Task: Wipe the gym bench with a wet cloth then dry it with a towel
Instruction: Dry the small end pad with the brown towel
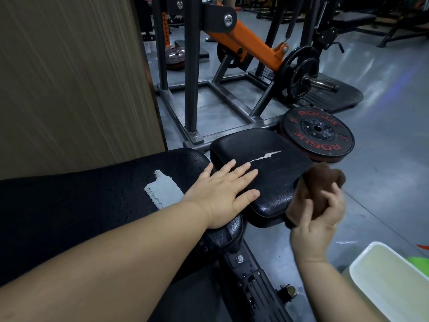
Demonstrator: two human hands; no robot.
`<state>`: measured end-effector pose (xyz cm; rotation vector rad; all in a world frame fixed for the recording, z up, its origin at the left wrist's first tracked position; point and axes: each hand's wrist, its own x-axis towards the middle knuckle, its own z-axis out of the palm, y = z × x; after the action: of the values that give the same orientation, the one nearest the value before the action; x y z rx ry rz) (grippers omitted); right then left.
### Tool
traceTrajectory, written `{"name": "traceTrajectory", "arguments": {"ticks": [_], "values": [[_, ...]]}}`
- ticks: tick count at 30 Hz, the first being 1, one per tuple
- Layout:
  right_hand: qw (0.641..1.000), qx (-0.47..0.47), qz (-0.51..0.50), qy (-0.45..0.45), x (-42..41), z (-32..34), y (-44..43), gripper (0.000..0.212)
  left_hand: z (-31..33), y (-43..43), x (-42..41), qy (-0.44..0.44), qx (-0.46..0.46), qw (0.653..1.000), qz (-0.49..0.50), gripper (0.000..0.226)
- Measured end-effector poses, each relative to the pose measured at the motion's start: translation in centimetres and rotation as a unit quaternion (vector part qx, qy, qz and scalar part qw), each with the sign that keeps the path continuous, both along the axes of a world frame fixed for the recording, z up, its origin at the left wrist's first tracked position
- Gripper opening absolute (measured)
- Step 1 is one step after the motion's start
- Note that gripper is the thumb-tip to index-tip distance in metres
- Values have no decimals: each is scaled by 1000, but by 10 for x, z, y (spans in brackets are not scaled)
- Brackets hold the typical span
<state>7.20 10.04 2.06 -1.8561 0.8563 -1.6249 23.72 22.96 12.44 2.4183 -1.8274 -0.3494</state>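
Note:
The black padded gym bench runs from the left to its separate seat pad, which has a torn white streak. My left hand lies flat with straight fingers across the gap between back pad and seat pad. A light blue-grey cloth lies on the back pad just left of that hand. My right hand grips a bunched brown cloth beside the seat pad's right edge; the cloth is blurred.
A white basin of cloudy water stands on the floor at lower right. A black Rogue weight plate lies just beyond the seat pad. A black and orange machine frame stands behind. A wood-grain panel rises at left.

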Motion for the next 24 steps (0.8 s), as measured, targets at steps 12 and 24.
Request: {"name": "traceTrajectory", "arguments": {"ticks": [12, 24], "values": [[996, -75, 48, 34, -9, -4, -25, 27, 1, 1, -1, 0, 2, 1000, 2, 61], [995, -69, 54, 53, 0, -7, 30, 35, 0, 1, -1, -4, 2, 1000, 3, 62]]}}
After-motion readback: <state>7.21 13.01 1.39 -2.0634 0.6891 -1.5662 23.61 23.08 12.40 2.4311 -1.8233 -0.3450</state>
